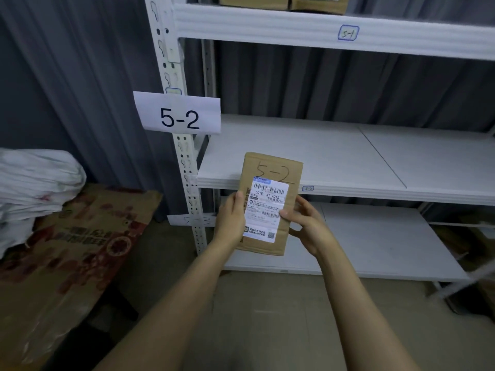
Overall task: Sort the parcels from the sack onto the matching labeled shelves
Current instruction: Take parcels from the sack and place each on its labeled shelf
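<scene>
A flat brown cardboard parcel (270,167) with "5-2" handwritten on top and a white shipping label is held upright in front of the rack. My left hand (231,219) grips its left edge, thumb on the label. My right hand (308,223) grips its right edge. The parcel's upper end overlaps the front edge of the white middle shelf (334,156), which carries a big paper sign "5-2" (178,113) on the post and a small "5-2" tag (308,188) on its lip.
Above is the "5-1" shelf (348,32) with brown boxes (284,2) on it. A lower white shelf (375,242) sits near the floor with a "5-3" tag (191,219). At the left lie a white sack (34,183) and a printed brown sack (80,236).
</scene>
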